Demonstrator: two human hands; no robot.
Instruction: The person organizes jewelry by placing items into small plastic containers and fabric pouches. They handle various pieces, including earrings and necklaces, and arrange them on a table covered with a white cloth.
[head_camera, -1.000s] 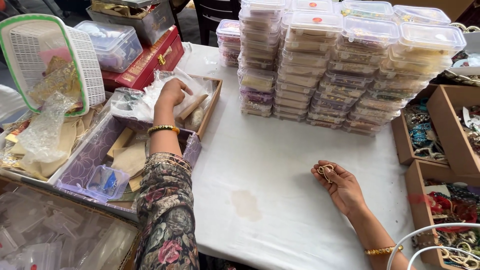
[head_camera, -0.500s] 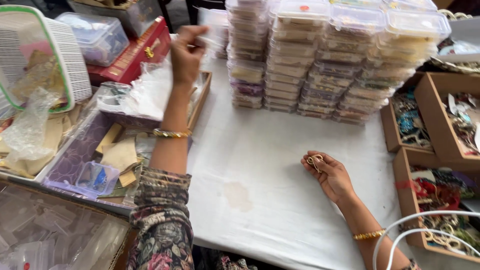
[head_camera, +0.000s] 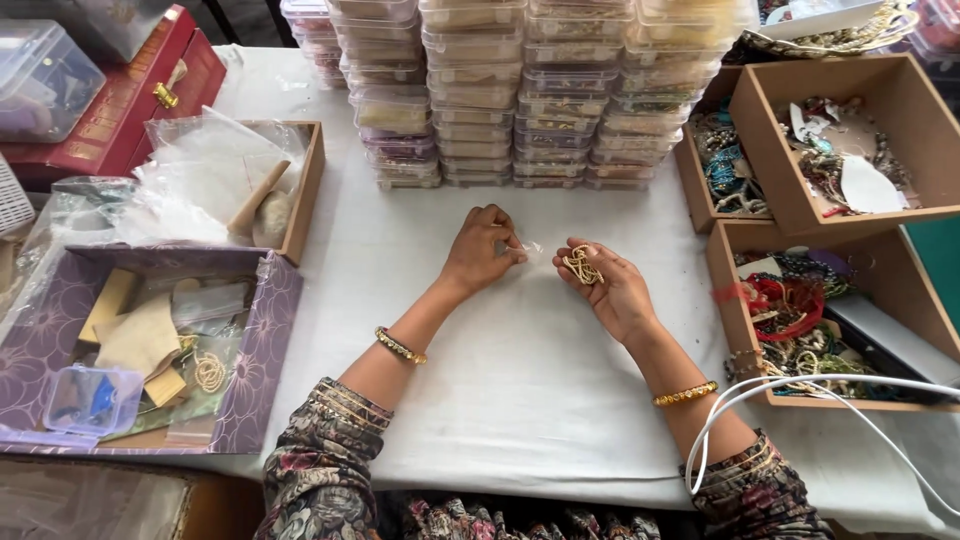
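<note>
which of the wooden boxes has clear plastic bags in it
The wooden box on the left, beside the purple box. It holds clear plastic bags; those on the right hold jewellery.

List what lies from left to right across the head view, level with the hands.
Purple patterned box → left hand → small clear bag → gold jewellery in the right hand → wooden tray of jewellery.

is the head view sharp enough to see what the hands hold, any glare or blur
Head view: evenly lit, soft shadows on the white table. The gold jewellery in the right hand is sharp; the clear bag pinched by the left hand is nearly invisible. Slight glare on the stacked boxes; edges bend outward.
</note>
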